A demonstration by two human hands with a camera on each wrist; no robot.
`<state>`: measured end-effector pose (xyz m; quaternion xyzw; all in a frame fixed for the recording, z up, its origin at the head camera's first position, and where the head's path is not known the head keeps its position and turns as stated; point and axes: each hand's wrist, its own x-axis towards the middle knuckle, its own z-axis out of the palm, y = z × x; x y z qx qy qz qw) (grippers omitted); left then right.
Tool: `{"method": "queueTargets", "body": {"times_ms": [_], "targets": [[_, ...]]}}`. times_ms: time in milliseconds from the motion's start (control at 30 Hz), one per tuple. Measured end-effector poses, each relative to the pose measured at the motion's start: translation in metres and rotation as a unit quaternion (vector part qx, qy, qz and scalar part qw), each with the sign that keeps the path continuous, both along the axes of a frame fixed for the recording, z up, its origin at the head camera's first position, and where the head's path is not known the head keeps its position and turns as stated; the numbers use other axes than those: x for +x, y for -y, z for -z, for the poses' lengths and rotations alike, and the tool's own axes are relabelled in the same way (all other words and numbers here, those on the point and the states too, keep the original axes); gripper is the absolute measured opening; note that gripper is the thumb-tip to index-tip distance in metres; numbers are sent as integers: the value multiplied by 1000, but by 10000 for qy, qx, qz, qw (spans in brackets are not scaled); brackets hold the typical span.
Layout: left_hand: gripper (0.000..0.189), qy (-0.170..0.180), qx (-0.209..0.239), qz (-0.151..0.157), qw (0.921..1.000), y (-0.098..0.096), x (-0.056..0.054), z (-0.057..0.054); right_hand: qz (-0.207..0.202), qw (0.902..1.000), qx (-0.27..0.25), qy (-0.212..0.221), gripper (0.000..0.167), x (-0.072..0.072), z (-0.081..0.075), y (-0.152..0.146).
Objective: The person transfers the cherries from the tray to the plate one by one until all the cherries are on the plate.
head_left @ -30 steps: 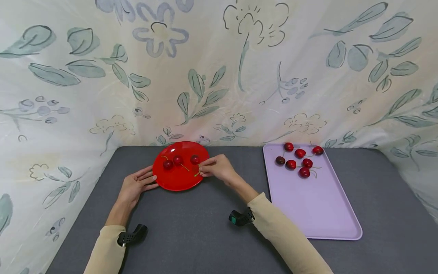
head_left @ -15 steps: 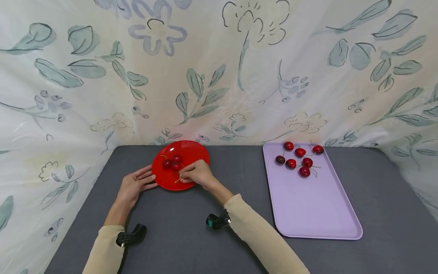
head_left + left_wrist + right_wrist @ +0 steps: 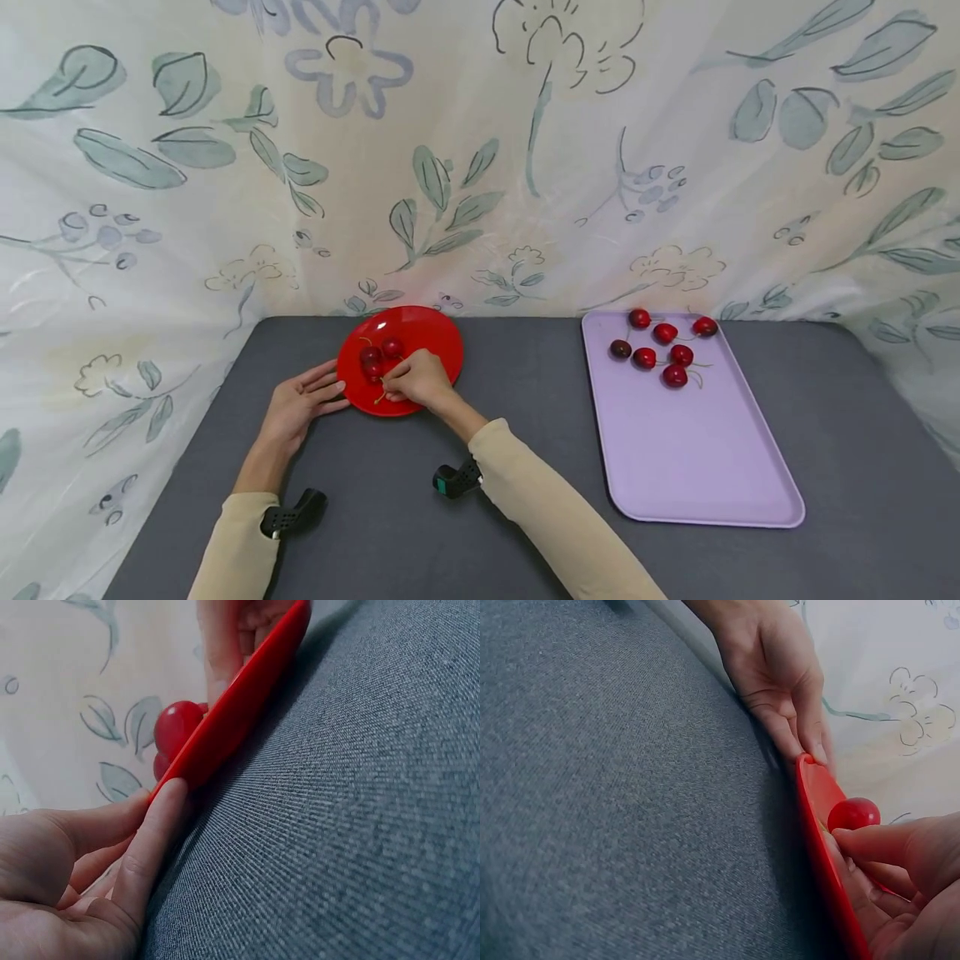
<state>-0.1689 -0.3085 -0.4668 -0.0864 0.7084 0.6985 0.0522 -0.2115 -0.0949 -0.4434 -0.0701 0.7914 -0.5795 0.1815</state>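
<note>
My left hand (image 3: 291, 410) pinches the red plate (image 3: 431, 333) at its edge; my right hand (image 3: 418, 379) holds one cherry (image 3: 372, 372) by its stem (image 3: 379, 398), near two other cherries (image 3: 392, 347).

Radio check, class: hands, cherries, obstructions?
Left hand grips red plate. Right hand apparently pinches front cherry by stem. Two other cherries crowd beside it.

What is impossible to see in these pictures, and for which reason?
Head view: part of the red plate, behind the right hand.
Left wrist view: the lower parts of the cherries, hidden by the plate's rim.
Right wrist view: part of the right hand, cut off by the right edge.
</note>
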Motion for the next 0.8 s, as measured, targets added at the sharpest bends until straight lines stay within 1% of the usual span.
{"method": "queueTargets", "body": {"times_ms": [233,500,667,800], "targets": [[61,12,29,-15,10000,-1,-1,-1,97,9998,62,-131,11,1,1,5],[62,22,20,-16,10000,-2,0,0,127,9999,-82,-49,12,1,1,5],[62,47,-33,-25,10000,-2,1,1,28,9998,-167,65,13,2,-5,1],[61,57,-90,-38,9999,-2,2,0,-4,9999,-157,46,13,2,-13,-5]]}}
